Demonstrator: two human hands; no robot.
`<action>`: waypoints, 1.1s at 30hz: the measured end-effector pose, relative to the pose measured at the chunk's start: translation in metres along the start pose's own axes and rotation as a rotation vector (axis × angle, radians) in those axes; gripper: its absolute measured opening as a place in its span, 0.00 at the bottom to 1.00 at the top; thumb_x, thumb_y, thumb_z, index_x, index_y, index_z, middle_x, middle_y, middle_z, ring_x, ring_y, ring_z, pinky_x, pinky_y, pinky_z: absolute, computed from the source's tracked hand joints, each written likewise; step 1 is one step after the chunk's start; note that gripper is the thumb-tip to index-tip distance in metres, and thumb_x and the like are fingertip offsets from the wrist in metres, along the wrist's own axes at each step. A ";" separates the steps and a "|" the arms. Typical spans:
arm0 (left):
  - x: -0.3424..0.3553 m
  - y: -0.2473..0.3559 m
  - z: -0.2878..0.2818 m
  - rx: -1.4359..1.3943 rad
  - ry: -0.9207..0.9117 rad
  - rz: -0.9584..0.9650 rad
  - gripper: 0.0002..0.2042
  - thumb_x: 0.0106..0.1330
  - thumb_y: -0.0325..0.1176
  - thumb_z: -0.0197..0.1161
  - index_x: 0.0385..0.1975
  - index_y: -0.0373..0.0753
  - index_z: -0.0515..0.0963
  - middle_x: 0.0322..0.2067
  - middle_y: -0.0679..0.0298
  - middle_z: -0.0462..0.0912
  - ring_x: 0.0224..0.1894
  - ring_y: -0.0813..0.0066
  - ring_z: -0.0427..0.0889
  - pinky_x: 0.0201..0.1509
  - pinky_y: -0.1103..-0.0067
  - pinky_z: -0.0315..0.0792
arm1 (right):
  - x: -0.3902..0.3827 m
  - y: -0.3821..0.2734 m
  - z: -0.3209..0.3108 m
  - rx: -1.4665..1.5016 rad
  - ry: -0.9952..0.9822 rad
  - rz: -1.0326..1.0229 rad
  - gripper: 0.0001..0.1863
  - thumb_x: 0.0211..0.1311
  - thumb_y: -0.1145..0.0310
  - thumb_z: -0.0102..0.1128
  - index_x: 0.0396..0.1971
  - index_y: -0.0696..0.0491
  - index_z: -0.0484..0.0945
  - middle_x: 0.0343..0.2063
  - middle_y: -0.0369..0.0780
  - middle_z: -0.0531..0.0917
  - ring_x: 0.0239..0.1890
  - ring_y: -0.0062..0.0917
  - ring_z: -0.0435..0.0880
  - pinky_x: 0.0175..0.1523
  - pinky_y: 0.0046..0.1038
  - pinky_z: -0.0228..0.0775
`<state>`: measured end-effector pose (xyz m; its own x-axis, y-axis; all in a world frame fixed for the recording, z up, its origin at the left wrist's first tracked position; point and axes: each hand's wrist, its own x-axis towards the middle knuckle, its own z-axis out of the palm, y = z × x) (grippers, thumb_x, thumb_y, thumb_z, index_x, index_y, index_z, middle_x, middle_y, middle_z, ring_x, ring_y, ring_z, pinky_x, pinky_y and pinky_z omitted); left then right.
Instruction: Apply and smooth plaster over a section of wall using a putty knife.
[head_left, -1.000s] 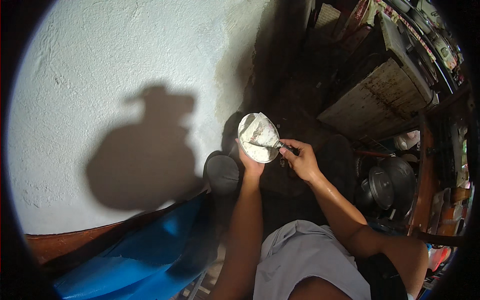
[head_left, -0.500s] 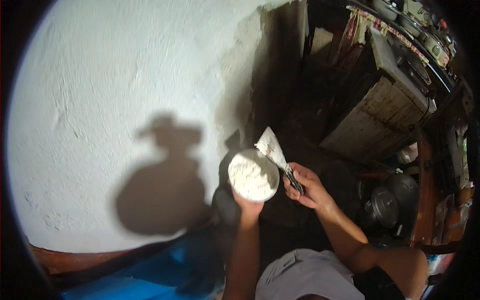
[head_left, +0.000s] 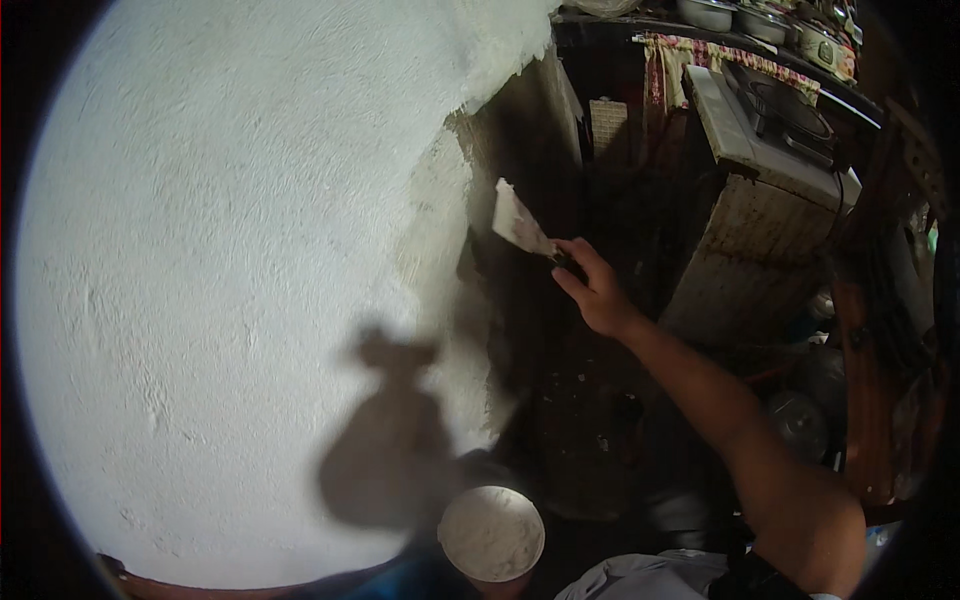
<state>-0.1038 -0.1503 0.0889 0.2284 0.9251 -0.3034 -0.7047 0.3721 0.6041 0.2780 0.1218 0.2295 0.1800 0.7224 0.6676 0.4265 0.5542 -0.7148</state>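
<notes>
My right hand [head_left: 605, 295] is closed round the dark handle of a putty knife [head_left: 520, 222], reaching out toward the wall's edge. White paste coats its broad blade, which points up and to the left. A round white bowl [head_left: 492, 535] with white paste in it is at the bottom of the view, below and apart from the knife. My left hand [head_left: 508, 588] supports the bowl from beneath; only a sliver of it shows and its fingers are hidden. To the left is the rough white wall [head_left: 230, 250], with a bare greyish strip [head_left: 435, 205] along its right edge.
A tiled counter [head_left: 735, 130] with a dark stove [head_left: 790, 115] stands at the right. Several metal pots [head_left: 707, 14] sit on a shelf behind it. A wooden frame [head_left: 865, 390] rises at the far right. My shadow falls on the wall.
My right hand has carried the putty knife up and away from the bowl, toward the wall's edge. The bowl sits lower in view. The view has shifted, showing more wall edge.
</notes>
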 end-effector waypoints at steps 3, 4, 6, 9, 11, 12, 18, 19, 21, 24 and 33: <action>0.010 0.001 0.000 0.005 0.042 -0.015 0.41 0.74 0.70 0.37 0.79 0.46 0.57 0.78 0.55 0.59 0.78 0.49 0.60 0.80 0.47 0.54 | 0.040 0.026 0.011 -0.078 0.004 -0.049 0.20 0.71 0.72 0.62 0.61 0.58 0.74 0.47 0.43 0.77 0.50 0.34 0.80 0.57 0.33 0.71; 0.013 0.001 0.001 0.005 0.056 -0.019 0.41 0.74 0.70 0.37 0.79 0.46 0.57 0.78 0.55 0.59 0.78 0.49 0.60 0.80 0.47 0.54 | 0.056 0.035 0.016 -0.102 0.023 -0.070 0.20 0.71 0.72 0.61 0.60 0.59 0.74 0.47 0.44 0.77 0.51 0.35 0.80 0.59 0.32 0.70; 0.020 0.001 0.003 0.001 0.077 -0.029 0.41 0.74 0.70 0.37 0.79 0.46 0.57 0.78 0.56 0.59 0.78 0.49 0.60 0.80 0.47 0.54 | 0.085 0.052 0.026 -0.120 0.062 -0.095 0.20 0.72 0.71 0.61 0.60 0.59 0.74 0.48 0.46 0.78 0.54 0.36 0.80 0.61 0.31 0.69; 0.030 0.002 0.009 0.004 0.102 -0.044 0.41 0.74 0.70 0.37 0.79 0.46 0.57 0.78 0.56 0.59 0.78 0.49 0.60 0.80 0.47 0.54 | 0.123 0.074 0.041 -0.096 0.123 -0.101 0.20 0.71 0.71 0.61 0.60 0.59 0.74 0.51 0.47 0.80 0.57 0.39 0.81 0.63 0.33 0.70; 0.036 0.004 0.012 0.005 0.118 -0.054 0.41 0.74 0.70 0.37 0.79 0.47 0.57 0.78 0.56 0.59 0.78 0.49 0.60 0.80 0.47 0.54 | 0.139 0.085 0.051 -0.080 0.139 -0.047 0.20 0.72 0.71 0.61 0.60 0.59 0.74 0.53 0.48 0.80 0.58 0.40 0.81 0.64 0.35 0.70; 0.041 0.004 0.014 0.007 0.126 -0.060 0.41 0.74 0.70 0.37 0.79 0.47 0.57 0.78 0.56 0.59 0.78 0.49 0.60 0.80 0.47 0.54 | 0.144 0.091 0.056 -0.072 0.146 -0.093 0.20 0.72 0.70 0.61 0.60 0.59 0.74 0.54 0.49 0.81 0.59 0.40 0.81 0.65 0.35 0.70; 0.061 0.003 0.016 -0.001 0.172 -0.098 0.42 0.74 0.70 0.37 0.79 0.47 0.57 0.78 0.56 0.59 0.78 0.48 0.60 0.80 0.47 0.54 | 0.151 0.114 0.082 -0.085 0.153 -0.081 0.22 0.72 0.71 0.61 0.63 0.59 0.74 0.53 0.50 0.82 0.58 0.41 0.82 0.64 0.36 0.71; 0.064 0.002 0.016 -0.002 0.178 -0.102 0.42 0.74 0.70 0.37 0.79 0.47 0.57 0.78 0.56 0.59 0.78 0.48 0.60 0.80 0.47 0.54 | 0.147 0.116 0.086 -0.093 0.142 -0.071 0.22 0.72 0.71 0.61 0.63 0.59 0.74 0.53 0.50 0.82 0.57 0.41 0.82 0.64 0.36 0.71; 0.068 0.001 0.017 -0.008 0.179 -0.115 0.42 0.74 0.71 0.37 0.79 0.47 0.57 0.78 0.56 0.59 0.78 0.48 0.60 0.80 0.46 0.54 | 0.138 0.121 0.089 -0.101 0.125 -0.062 0.22 0.72 0.71 0.61 0.63 0.60 0.74 0.53 0.50 0.82 0.57 0.42 0.82 0.63 0.36 0.71; 0.073 0.001 0.016 -0.011 0.180 -0.124 0.42 0.74 0.71 0.37 0.79 0.48 0.57 0.78 0.56 0.59 0.78 0.48 0.60 0.79 0.46 0.54 | 0.123 0.124 0.088 -0.096 0.124 -0.069 0.22 0.72 0.71 0.60 0.63 0.60 0.74 0.52 0.51 0.82 0.56 0.43 0.83 0.62 0.36 0.72; 0.081 0.000 0.014 -0.014 0.175 -0.150 0.42 0.74 0.71 0.37 0.79 0.48 0.57 0.78 0.57 0.59 0.78 0.48 0.59 0.79 0.46 0.53 | 0.156 0.112 0.075 -0.139 0.268 -0.123 0.21 0.72 0.71 0.58 0.62 0.61 0.76 0.47 0.50 0.83 0.52 0.42 0.84 0.59 0.34 0.72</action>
<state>-0.0755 -0.0743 0.0747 0.2120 0.8320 -0.5127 -0.6813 0.5019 0.5328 0.2868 0.3274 0.2378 0.3388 0.5084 0.7917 0.5736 0.5554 -0.6021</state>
